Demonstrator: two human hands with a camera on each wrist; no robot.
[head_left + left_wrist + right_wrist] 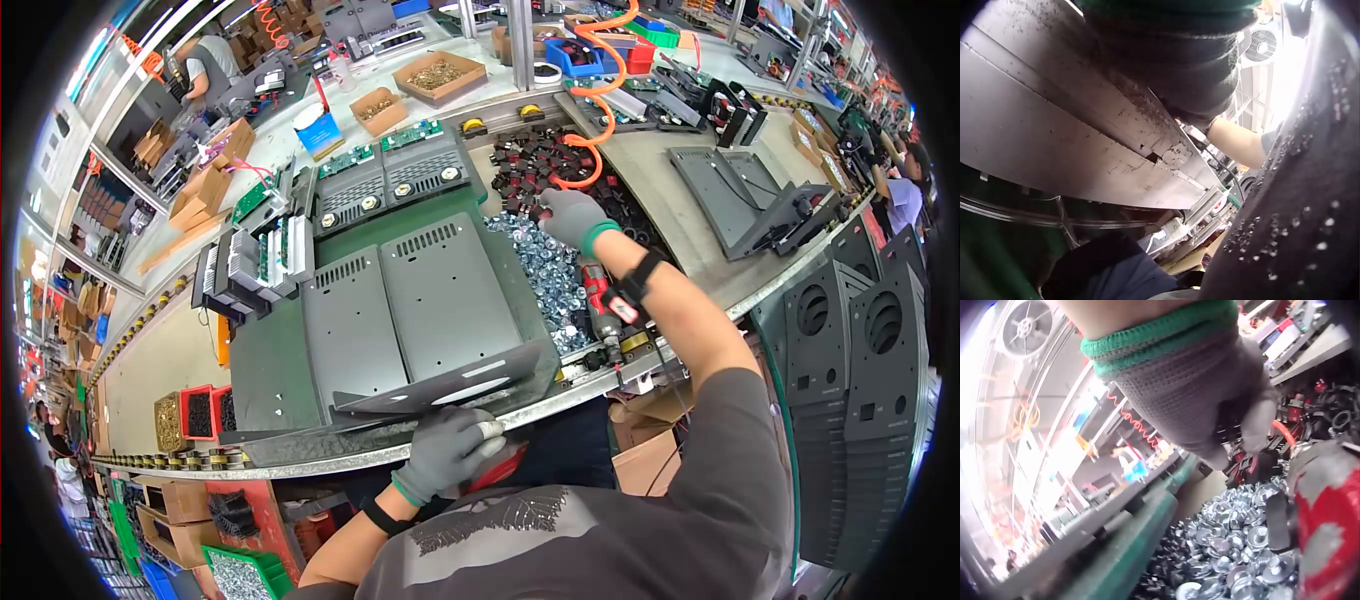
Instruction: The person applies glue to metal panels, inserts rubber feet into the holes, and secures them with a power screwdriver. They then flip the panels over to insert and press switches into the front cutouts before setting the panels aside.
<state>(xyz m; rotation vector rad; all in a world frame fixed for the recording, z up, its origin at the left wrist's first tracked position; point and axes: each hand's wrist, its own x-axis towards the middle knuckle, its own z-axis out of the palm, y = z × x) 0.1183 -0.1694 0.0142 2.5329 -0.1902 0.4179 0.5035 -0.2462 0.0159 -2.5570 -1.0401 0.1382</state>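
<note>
My right hand (577, 218), in a grey glove with a green cuff, reaches over heaped black-and-red parts (530, 165) beside a pile of silver screws with washers (540, 275). In the right wrist view its fingers bend down with thumb and fingertips apart; I cannot tell whether they hold a part. A red-and-black power screwdriver (600, 305) lies below that wrist. My left hand (452, 450), gloved alike, rests loosely curled at the table's front edge, close to a dark metal panel with a raised front flange (440, 385). The left wrist view mostly hides its fingers.
A second dark panel (350, 320) lies alongside on the green mat (265, 370). Behind are units with circuit boards (410, 135) and finned heatsinks (255, 255). An orange coiled hose (605, 95) hangs over the parts. Stacked panels (850, 350) stand at right.
</note>
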